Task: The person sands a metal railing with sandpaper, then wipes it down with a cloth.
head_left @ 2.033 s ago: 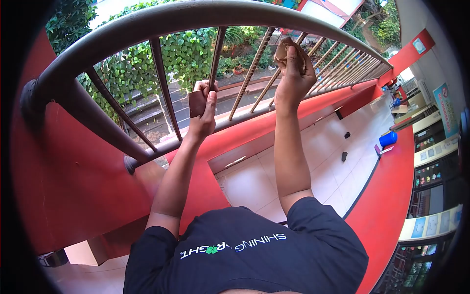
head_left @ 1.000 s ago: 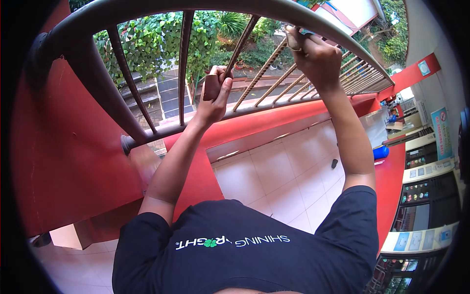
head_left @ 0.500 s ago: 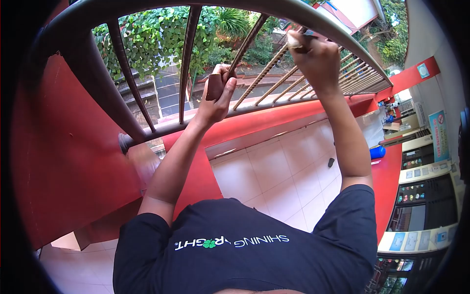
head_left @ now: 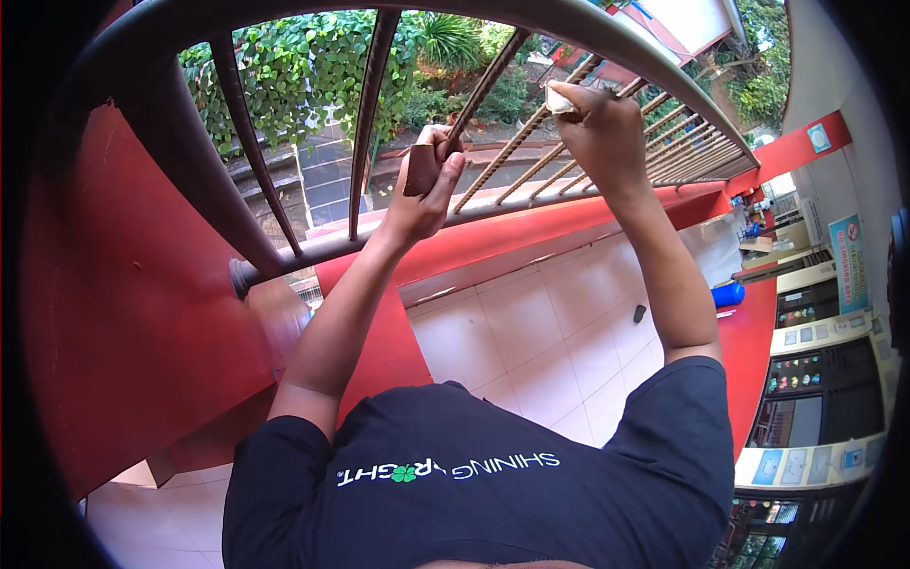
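My left hand (head_left: 428, 194) is closed around a ribbed railing bar (head_left: 491, 81). A stiff, flat brown piece that looks like sandpaper (head_left: 421, 169) sticks out from between its fingers, and the thumb lies along the bar. Higher and to the right, my right hand (head_left: 609, 140) grips a folded whitish piece (head_left: 561, 100), pinched at a neighbouring twisted bar (head_left: 517, 142). Its fingertips are partly hidden behind the knuckles. Both bars run between the railing's thick curved top rail (head_left: 654, 57) and its lower rail (head_left: 479, 214).
A red wall (head_left: 142, 284) stands at the left, and a red ledge (head_left: 531, 237) runs below the railing. Pale floor tiles (head_left: 531, 322) lie beneath, with a small dark object (head_left: 640, 313) on them. A blue container (head_left: 728, 295) is at the right. Leafy plants (head_left: 294, 76) grow beyond the bars.
My right hand has moved down and slightly left along the bar, with the whitish piece in it. My left hand keeps nearly the same place on its bar.
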The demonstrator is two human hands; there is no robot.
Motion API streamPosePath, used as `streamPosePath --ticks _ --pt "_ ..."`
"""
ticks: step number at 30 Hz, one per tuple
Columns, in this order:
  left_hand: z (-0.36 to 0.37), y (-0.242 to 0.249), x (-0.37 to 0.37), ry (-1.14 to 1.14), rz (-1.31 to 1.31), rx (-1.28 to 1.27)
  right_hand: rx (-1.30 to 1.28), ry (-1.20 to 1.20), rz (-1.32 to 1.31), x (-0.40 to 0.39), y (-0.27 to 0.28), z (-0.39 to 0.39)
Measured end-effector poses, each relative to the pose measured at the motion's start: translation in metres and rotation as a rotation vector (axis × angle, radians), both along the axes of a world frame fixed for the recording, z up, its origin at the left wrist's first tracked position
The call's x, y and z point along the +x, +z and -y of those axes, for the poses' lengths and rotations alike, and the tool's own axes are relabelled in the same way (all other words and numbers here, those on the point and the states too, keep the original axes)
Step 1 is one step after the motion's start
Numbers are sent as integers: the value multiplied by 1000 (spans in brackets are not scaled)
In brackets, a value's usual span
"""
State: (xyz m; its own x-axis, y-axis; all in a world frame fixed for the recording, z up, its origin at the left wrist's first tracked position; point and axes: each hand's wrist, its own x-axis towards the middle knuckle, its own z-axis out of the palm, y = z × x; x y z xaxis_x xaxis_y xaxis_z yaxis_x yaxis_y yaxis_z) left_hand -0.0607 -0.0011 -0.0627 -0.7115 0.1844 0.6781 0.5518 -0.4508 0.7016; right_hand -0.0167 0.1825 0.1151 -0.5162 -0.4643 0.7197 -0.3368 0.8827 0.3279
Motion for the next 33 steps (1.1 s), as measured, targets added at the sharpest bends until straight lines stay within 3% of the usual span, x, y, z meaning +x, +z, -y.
streamPosePath --ticks 2,5,7,10,14,16,18,21,22,24,26,28,32,33 --pt "3 2 0 -3 -3 -21 -143 -94 10 3 22 2" --pt "3 3 3 -40 63 -23 -120 -149 -18 3 13 -2" --pt "1 -1 -2 -25 10 -18 -90 42 61 0 3 -5" --pt "4 4 2 -22 -6 -29 -222 -32 -97 2 18 -2" --pt "2 1 0 -12 -8 -25 -131 60 64 -1 -15 -13" --pt "4 5 0 -5 -13 -37 -241 -119 21 5 13 -2" --pt "4 4 3 -5 -14 -53 -319 -150 42 8 3 -1" --pt "4 3 2 -6 8 -46 -139 -37 241 3 -21 -14" --pt "5 3 1 -3 10 -46 -228 51 178 1 -9 -9" --pt "5 3 1 -31 13 -48 -327 -7 -18 7 20 0" --pt "4 3 2 -19 -1 -47 -398 32 -36 5 5 -13" --pt "5 4 0 4 -22 -44 -493 72 170 7 -8 -18" --pt "3 2 0 19 -33 -94 -743 192 172 -2 -24 -33" --pt "3 2 1 -18 20 -76 -716 122 209 7 -30 -31"
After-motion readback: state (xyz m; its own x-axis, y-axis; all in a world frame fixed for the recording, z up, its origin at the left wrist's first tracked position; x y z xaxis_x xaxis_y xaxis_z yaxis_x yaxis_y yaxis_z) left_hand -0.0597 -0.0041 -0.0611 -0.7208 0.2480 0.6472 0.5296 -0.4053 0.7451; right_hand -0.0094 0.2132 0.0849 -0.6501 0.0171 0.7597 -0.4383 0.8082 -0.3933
